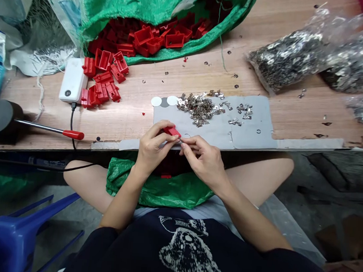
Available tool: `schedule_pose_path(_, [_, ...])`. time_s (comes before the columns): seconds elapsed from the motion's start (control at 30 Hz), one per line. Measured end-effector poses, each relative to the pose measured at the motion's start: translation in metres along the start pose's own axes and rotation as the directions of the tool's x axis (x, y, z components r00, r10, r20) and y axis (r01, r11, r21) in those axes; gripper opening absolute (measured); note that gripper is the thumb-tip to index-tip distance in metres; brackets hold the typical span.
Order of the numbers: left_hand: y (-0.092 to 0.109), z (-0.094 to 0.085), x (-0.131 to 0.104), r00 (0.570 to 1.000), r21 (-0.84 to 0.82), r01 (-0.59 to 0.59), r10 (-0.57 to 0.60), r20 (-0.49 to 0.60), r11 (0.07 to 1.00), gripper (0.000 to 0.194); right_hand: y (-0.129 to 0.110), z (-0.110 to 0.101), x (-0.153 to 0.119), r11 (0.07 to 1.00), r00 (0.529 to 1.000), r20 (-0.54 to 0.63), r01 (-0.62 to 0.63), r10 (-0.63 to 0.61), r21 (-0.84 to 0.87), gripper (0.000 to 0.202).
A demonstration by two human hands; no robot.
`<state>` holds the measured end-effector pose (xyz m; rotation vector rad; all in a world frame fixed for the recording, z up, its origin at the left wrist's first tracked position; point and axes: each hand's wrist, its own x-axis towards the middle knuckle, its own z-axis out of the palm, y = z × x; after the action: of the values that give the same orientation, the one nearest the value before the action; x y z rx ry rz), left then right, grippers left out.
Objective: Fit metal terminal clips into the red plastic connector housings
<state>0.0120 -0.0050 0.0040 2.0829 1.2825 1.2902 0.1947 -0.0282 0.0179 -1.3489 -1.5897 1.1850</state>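
Close to the table's front edge, my left hand is closed around a small red plastic housing. My right hand pinches a small metal piece against the housing's near end; its exact shape is hidden by my fingertips. Just beyond my hands, a heap of small shiny metal clips lies on a grey mat. Several loose red housings are piled to the left of the mat.
A green woven sack full of red housings lies open at the back. Clear bags of metal parts stand at the right. On the left are a white power bank with a cable and a red-handled lever. A blue stool stands below.
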Motion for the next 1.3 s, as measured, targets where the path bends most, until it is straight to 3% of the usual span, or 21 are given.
schedule_pose_path(0.3, [-0.003, 0.004, -0.001, 0.999, -0.018, -0.031, 0.030, -0.023, 0.999, 0.004, 0.004, -0.002, 0.003, 0.994, 0.999, -0.022, 0.045, -0.047, -0.102, 0.013])
schedule_pose_path(0.43, [-0.001, 0.002, 0.000, 1.000, 0.001, -0.003, 0.003, -0.007, 1.000, 0.005, 0.004, -0.003, 0.002, 0.998, 0.999, -0.006, 0.046, -0.046, -0.037, 0.012])
schedule_pose_path(0.57, [0.001, -0.002, 0.001, 0.999, 0.015, 0.017, -0.018, 0.033, 1.000, 0.019, 0.004, -0.004, 0.000, 0.999, 0.999, 0.030, 0.037, -0.038, 0.021, 0.014])
schedule_pose_path(0.73, [0.000, -0.004, 0.002, 0.998, 0.025, 0.015, -0.016, 0.058, 1.000, 0.026, 0.004, -0.003, 0.000, 0.999, 0.999, 0.032, 0.028, -0.027, -0.043, 0.015])
schedule_pose_path(1.0, [0.001, -0.003, 0.002, 0.997, 0.027, 0.030, -0.032, 0.072, 0.999, 0.016, -0.002, -0.010, 0.007, 0.968, 0.991, 0.098, 0.107, -0.086, -0.227, 0.011])
schedule_pose_path(1.13, [0.000, -0.003, 0.000, 0.998, 0.047, 0.016, -0.019, 0.067, 0.999, 0.013, 0.006, -0.009, 0.003, 0.987, 0.991, 0.095, 0.105, -0.094, -0.124, 0.015])
schedule_pose_path(1.3, [-0.001, 0.004, -0.009, 0.996, 0.133, -0.085, 0.079, 0.051, 0.987, 0.007, 0.012, -0.006, -0.005, 0.992, 1.000, -0.020, 0.019, -0.017, 0.127, 0.021])
